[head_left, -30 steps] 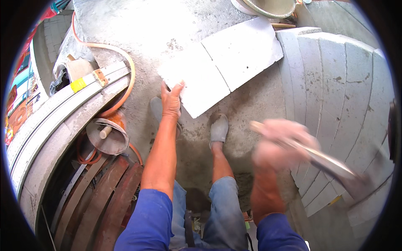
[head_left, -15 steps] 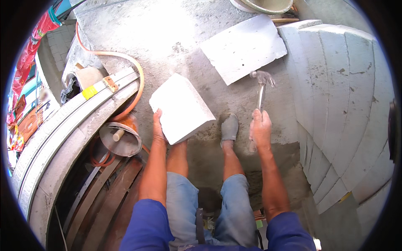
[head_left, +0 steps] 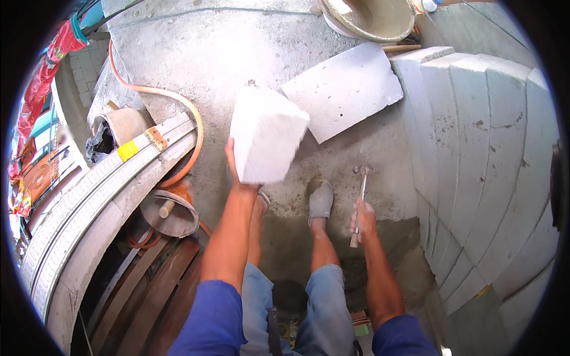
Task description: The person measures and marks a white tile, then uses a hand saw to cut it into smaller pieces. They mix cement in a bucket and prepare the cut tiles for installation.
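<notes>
One block (head_left: 267, 135) extends ahead and right of your left hand (head_left: 234, 169), which, partly hidden, grips its near left edge. Your right hand (head_left: 365, 217) curls closed around the hammer (head_left: 363, 187), well apart from the block.

Concrete floor (head_left: 208, 56): round basin (head_left: 386, 19) near its far edge, right side. Orange hose (head_left: 198, 121) curves along left edge. Long pale rail (head_left: 89, 185) there, yellow patch (head_left: 127, 151) on top. Cone-shaped vessel (head_left: 184, 218), stick (head_left: 168, 209) inside, just beside rail. Brown planks (head_left: 155, 274) nearer.

Brightly lit, dusty grey floor (head_left: 172, 56)
</notes>
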A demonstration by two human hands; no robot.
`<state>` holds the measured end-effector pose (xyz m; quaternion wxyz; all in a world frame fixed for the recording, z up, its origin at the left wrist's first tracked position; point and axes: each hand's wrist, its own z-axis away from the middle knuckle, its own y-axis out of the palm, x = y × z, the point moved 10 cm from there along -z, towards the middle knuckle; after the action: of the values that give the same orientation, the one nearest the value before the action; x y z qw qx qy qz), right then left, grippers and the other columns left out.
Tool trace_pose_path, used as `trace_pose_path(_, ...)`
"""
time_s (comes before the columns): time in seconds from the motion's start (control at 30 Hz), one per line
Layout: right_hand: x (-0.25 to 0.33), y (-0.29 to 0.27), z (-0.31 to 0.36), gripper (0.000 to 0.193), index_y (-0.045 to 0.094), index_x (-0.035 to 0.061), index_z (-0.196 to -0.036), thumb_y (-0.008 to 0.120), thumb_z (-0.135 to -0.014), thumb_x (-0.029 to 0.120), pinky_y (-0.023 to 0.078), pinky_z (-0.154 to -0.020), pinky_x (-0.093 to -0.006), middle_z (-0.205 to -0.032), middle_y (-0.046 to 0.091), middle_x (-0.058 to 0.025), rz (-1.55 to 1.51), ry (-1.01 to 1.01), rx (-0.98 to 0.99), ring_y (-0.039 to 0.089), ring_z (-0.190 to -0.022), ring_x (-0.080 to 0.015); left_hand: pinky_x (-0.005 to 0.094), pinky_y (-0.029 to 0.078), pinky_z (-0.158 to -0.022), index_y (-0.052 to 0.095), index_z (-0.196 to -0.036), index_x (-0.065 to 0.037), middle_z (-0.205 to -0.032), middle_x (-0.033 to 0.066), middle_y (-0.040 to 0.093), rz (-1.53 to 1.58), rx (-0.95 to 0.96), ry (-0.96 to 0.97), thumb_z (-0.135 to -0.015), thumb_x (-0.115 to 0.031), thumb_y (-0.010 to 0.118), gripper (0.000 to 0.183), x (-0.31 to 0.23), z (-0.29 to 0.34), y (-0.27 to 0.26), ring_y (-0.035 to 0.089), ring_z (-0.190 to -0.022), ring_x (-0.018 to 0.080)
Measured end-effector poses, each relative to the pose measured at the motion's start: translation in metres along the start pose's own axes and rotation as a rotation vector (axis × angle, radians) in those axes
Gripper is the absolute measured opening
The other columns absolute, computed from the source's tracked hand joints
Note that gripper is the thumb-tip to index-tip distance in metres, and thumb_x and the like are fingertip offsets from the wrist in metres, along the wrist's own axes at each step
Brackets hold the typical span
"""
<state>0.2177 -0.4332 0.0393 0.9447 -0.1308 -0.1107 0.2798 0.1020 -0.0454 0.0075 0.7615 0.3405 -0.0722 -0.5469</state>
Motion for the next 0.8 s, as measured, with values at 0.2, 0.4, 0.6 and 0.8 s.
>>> trace_pose_path(0.2, -0.014, -0.020, -0.025, 0.036, 0.054, 0.0133, -0.099, 0.056, -0.101, 0.049, 0.034, -0.035, -0.0306, -0.056, 0.039, 0.0032, 0.180, 0.038, -0.075, 0.037, -0.039, -0.0105, 0.0535, 0.052, -0.100, 0.052, -0.143, -0.015, -0.146, 0.0112, 0.053, 0.387, 0.219, -0.141, -0.094, -0.066, 0.034, 0.074, -0.036, -0.135, 0.071, 0.058, -0.125, 0.0318)
trace_pose_path(0.4, -0.010, -0.034, -0.060, 0.038, 0.053, 0.0114, -0.099, 0.051, -0.103, 0.049, 0.036, -0.035, -0.0312, -0.057, 0.040, 0.0005, 0.168, 0.071, -0.152, 0.040, -0.040, -0.0131, 0.0620, 0.052, -0.097, 0.036, -0.154, -0.006, -0.153, 0.0236, 0.040, 0.111, 0.148, -0.169, -0.088, -0.083, 0.018, 0.103, -0.036, -0.210, 0.093, 0.054, -0.130, 0.0403)
trace_pose_path(0.6, 0.000, -0.036, -0.069, 0.026, 0.052, 0.0059, -0.106, 0.057, -0.102, 0.031, 0.037, -0.036, -0.0323, -0.061, 0.046, -0.0028, 0.315, -0.098, -0.168, 0.042, -0.040, -0.0142, 0.0504, 0.062, -0.087, 0.033, -0.148, 0.005, -0.135, 0.0280, 0.054, -0.095, -0.107, -0.304, -0.100, -0.070, 0.027, 0.088, -0.038, -0.147, 0.031, 0.066, -0.110, 0.0418)
trace_pose_path(0.8, 0.027, -0.048, -0.081, 0.030, 0.046, 0.0040, -0.122, 0.058, -0.096, 0.012, 0.046, -0.040, -0.0384, -0.073, 0.053, -0.0099, 0.499, -0.265, -0.410, 0.053, -0.050, -0.0227, 0.0525, 0.052, -0.100, 0.017, -0.154, 0.011, -0.145, 0.0325, 0.044, -0.325, -0.258, -0.487, -0.096, -0.058, 0.060, 0.099, -0.009, 0.069, -0.179, 0.059, -0.122, 0.0437)
